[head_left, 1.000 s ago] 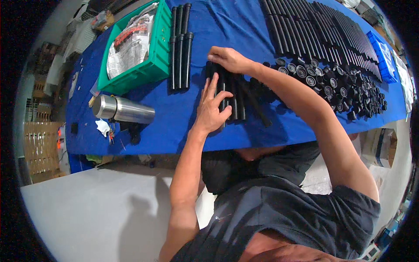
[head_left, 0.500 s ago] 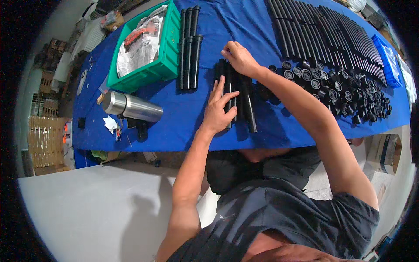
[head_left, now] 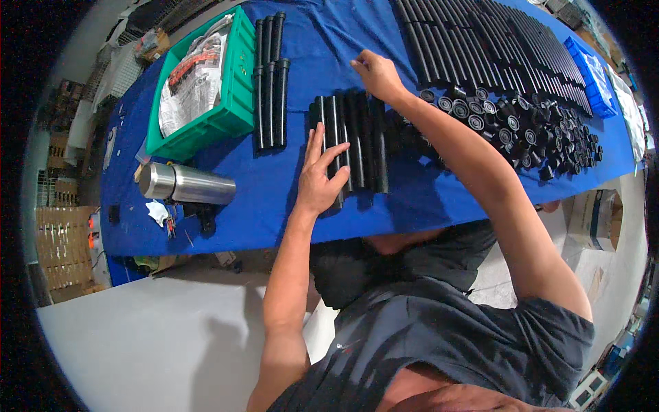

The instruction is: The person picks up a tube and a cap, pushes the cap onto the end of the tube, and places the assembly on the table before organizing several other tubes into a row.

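Several black tubes lie side by side on the blue cloth in front of me, pointing away from my body. My left hand rests along their left side with its fingers spread, touching the leftmost ones. Beyond the far ends of the tubes is my right hand, its fingers curled into a pinch. Whether something small sits in that pinch is hidden. At the right edge of the group lies one more tube, roughly parallel to the others. A pile of round black caps spreads to the right, beside my right forearm.
Left of the tubes lie capped black tubes in two rows. A green crate with newspaper inside stands beside them, and a steel flask lies nearer. Rows of black tubes and a blue tray fill the far right.
The view has shifted, moving the table leftward in the picture. My right hand has moved away and rightward over the table. The slanted right-hand tube now lies straighter. My left hand stays against the tubes.
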`<state>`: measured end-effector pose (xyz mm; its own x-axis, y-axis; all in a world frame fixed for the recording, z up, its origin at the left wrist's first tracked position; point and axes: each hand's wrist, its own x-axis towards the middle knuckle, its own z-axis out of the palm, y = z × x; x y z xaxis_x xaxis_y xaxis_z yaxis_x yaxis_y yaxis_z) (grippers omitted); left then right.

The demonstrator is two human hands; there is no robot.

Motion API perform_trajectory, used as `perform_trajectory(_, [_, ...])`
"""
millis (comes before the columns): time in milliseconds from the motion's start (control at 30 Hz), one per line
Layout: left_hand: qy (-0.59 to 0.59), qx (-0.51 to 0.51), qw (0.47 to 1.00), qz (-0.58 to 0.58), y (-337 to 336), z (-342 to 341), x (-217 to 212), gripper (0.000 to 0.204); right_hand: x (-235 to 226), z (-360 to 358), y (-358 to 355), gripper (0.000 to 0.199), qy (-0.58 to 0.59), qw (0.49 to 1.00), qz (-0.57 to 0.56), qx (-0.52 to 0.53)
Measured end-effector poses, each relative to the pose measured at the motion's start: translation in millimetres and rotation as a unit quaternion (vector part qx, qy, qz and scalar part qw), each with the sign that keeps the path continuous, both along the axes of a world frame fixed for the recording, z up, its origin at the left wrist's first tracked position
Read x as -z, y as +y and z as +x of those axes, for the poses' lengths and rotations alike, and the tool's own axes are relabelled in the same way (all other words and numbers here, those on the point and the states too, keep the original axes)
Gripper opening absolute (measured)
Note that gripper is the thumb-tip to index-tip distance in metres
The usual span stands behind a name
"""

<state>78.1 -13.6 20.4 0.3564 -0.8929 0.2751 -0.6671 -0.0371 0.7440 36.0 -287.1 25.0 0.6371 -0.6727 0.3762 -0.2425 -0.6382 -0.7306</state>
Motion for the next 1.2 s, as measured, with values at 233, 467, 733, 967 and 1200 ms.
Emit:
perform_trajectory(233, [0.022, 0.004, 1.000, -0.016, 0, 1, 1, 0.042, 17, 10, 6, 0.028, 0.013, 0.999, -0.043, 0.000])
perform_trajectory(467, [0.017, 0.000, 1.000, -0.008, 6, 6, -1, 0.047, 15, 0, 5, 0.024, 0.153, 0.971, -0.155, -0.097])
perform_trajectory(733, [0.024, -0.003, 1.000, -0.014, 19, 11, 2, 0.062, -27, -41, -1, 0.035, 0.109, 0.958, -0.180, -0.194])
perform_trajectory(967, [-0.073, -0.007, 0.997, -0.012, 6, -8, 0, 0.063, -49, -146, 57, 0.065, 0.270, 0.840, -0.373, -0.288])
perform_trajectory(1200, [-0.056, 0.011, 0.998, -0.016, -19, -8, 3, 0.055, -23, -156, 57, 0.053, 0.179, 0.883, -0.352, -0.255])
